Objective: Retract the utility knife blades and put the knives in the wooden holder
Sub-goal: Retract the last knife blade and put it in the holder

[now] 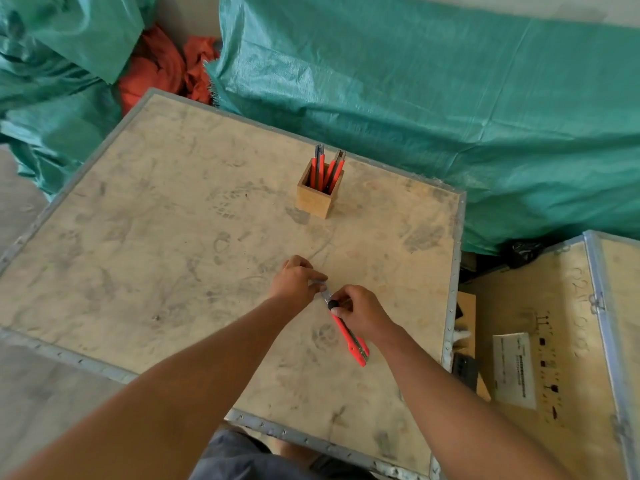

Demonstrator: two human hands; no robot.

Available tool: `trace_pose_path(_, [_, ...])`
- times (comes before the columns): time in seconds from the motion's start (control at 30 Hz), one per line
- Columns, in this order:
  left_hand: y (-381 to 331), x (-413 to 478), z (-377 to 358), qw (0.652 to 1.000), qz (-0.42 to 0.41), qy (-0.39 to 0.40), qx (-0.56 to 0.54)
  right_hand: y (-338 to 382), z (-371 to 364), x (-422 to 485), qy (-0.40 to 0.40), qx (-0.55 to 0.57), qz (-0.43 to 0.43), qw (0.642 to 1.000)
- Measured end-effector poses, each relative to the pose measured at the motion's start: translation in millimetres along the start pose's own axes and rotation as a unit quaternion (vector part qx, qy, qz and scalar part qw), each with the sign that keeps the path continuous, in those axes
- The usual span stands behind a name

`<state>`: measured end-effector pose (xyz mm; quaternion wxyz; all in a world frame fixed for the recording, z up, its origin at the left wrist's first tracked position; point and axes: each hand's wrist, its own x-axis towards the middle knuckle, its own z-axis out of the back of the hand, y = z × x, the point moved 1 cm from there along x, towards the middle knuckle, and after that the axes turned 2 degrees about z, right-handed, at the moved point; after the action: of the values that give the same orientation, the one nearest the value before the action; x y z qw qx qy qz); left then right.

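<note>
My right hand [360,311] is wrapped around the red knife [348,336]. My left hand [298,280] pinches its metal tip. The knife points far and left. The wooden holder [317,199] stands farther away, well apart.

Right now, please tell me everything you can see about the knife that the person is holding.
The knife is a slim red-orange utility knife with a dark strip along its body and a black knob near the front. Its grey metal tip points up and left, and its tail points down and right, low over the wooden crate top. The right hand holds its body at the knob; the left hand pinches the metal front end. Whether the blade is out is too small to tell. It is apart from the wooden holder.
</note>
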<state>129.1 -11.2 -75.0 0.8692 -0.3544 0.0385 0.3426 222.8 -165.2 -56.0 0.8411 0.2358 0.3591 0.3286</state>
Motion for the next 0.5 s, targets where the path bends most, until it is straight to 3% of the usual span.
trace_pose_path(0.17, [2.5, -7.4, 10.4, 0.998, -0.02, 0.009, -0.057, 13.8, -3.1, -13.6, -0.004, 0.058, -0.028, 0.998])
trace_pose_path(0.37, [-10.4, -35.4, 60.2, 0.974, 0.017, -0.075, -0.215, 58.4, 22.7, -23.0, -0.095, 0.16, -0.008, 0.983])
trace_pose_path(0.5, [-14.9, -68.2, 91.2, 0.942, 0.028, -0.023, -0.334, 90.8, 45.6, -24.4, -0.175, 0.245, 0.002, 0.953])
